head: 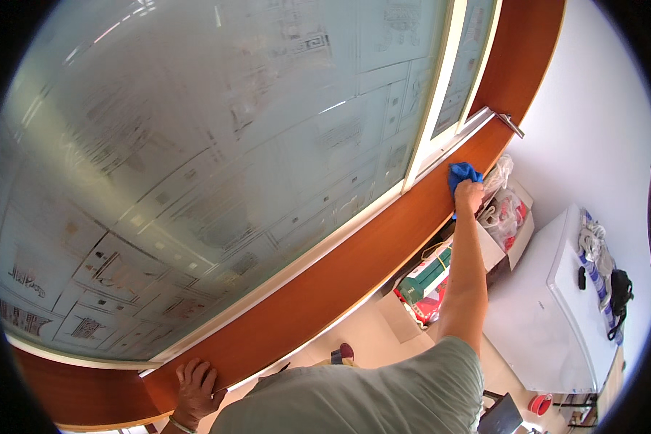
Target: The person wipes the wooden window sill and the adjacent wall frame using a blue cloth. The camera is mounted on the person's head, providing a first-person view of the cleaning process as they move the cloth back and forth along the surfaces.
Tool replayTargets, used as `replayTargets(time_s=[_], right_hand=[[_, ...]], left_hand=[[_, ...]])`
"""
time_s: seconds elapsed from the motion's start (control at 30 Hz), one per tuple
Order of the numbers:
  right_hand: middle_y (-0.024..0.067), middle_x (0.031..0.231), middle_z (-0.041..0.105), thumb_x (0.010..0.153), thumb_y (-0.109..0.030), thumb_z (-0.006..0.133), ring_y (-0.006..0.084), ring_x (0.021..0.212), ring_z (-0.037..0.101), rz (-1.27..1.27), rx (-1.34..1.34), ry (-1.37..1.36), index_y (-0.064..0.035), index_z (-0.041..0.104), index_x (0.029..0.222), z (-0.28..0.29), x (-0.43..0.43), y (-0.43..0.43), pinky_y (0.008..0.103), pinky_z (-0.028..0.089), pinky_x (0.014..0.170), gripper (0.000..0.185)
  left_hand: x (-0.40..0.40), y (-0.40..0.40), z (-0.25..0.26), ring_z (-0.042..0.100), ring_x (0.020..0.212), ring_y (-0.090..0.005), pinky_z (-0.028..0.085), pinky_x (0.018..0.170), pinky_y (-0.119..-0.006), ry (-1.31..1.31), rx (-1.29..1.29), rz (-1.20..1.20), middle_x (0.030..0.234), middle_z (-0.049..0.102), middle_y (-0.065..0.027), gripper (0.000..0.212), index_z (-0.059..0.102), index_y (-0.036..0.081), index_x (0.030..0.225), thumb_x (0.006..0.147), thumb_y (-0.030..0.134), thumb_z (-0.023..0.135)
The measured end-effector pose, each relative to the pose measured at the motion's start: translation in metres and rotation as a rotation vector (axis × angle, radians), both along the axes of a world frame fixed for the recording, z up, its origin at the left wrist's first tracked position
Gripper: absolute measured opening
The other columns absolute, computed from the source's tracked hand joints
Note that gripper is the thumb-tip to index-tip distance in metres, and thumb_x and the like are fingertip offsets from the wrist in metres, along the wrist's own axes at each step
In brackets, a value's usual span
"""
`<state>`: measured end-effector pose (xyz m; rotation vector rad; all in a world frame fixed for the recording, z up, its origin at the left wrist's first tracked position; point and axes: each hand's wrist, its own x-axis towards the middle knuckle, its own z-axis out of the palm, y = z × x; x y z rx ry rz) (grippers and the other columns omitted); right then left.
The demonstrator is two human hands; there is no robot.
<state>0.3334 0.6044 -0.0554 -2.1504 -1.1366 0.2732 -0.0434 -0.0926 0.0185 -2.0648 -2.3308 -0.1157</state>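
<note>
My right hand (470,194) is closed around a bunched blue cloth (461,172) and presses it on the reddish-brown wooden ledge (325,276), towards the far right end. Down at the left end, my left hand (195,386) lies on the same ledge with fingers spread and the thumb by its front edge. A large patterned frosted-glass sliding panel (222,168) in a cream frame rises behind the ledge. Beside the cloth runs the pale metal track (455,146) of the sliding panels.
Below the ledge stand open cardboard boxes, one with plastic bags (503,214), another with a green item (420,285). A white refrigerator (531,309) carries cables and a black pouch (621,295). A metal handle-like piece (511,125) juts out at the ledge's far corner.
</note>
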Motion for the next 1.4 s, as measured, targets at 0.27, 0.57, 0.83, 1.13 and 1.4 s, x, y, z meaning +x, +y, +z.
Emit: replayTargets(time_s=[0.27, 0.57, 0.83, 1.13, 1.4], right_hand=[[0.0217, 0.120, 0.056, 0.092, -0.039, 0.048, 0.0417, 0.108, 0.059, -0.049, 0.020, -0.008, 0.0028, 0.053, 0.117, 0.000, -0.047, -0.071, 0.0505, 0.051, 0.089, 0.049], [0.0254, 0.121, 0.056, 0.093, -0.040, 0.050, 0.0421, 0.111, 0.058, -0.006, -0.022, 0.017, 0.0042, 0.051, 0.118, 0.008, -0.086, -0.156, 0.0490, 0.049, 0.093, 0.051], [0.0296, 0.116, 0.055, 0.087, -0.043, 0.052, 0.0468, 0.105, 0.057, 0.088, 0.123, 0.018, 0.0039, 0.051, 0.112, -0.007, -0.123, -0.245, 0.0539, 0.046, 0.092, 0.053], [0.0383, 0.132, 0.040, 0.083, -0.038, 0.063, 0.0508, 0.122, 0.040, 0.270, 0.354, 0.246, 0.0124, 0.034, 0.134, -0.023, -0.198, -0.414, 0.0492, 0.031, 0.107, 0.077], [0.0381, 0.150, 0.012, 0.093, -0.030, 0.059, 0.0504, 0.140, 0.015, 0.556, 0.352, 0.422, 0.0123, 0.009, 0.146, -0.020, -0.267, -0.576, 0.0500, 0.014, 0.117, 0.085]], left_hand=[[-0.006, -0.005, 0.000, 0.042, 0.119, -0.0363, 0.032, 0.094, -0.056, -0.048, 0.033, -0.057, 0.122, 0.046, -0.0150, 0.047, 0.055, 0.005, 0.115, 0.075, 0.022, 0.074], [-0.019, -0.018, -0.016, 0.035, 0.126, -0.0386, 0.028, 0.099, -0.060, -0.043, 0.075, -0.137, 0.132, 0.041, -0.0169, 0.064, 0.053, 0.003, 0.122, 0.070, 0.028, 0.080], [-0.023, -0.021, -0.022, 0.039, 0.124, -0.0405, 0.033, 0.095, -0.060, 0.058, 0.100, -0.197, 0.131, 0.044, -0.0198, 0.065, 0.048, 0.004, 0.127, 0.078, 0.039, 0.072], [-0.022, -0.026, -0.019, 0.037, 0.127, -0.0442, 0.032, 0.096, -0.062, 0.052, 0.128, -0.255, 0.137, 0.040, -0.0230, 0.074, 0.044, -0.002, 0.132, 0.080, 0.045, 0.068], [-0.023, -0.030, -0.016, 0.035, 0.129, -0.0442, 0.031, 0.097, -0.062, 0.060, 0.108, -0.258, 0.137, 0.040, -0.0241, 0.081, 0.045, -0.003, 0.131, 0.076, 0.048, 0.071]])
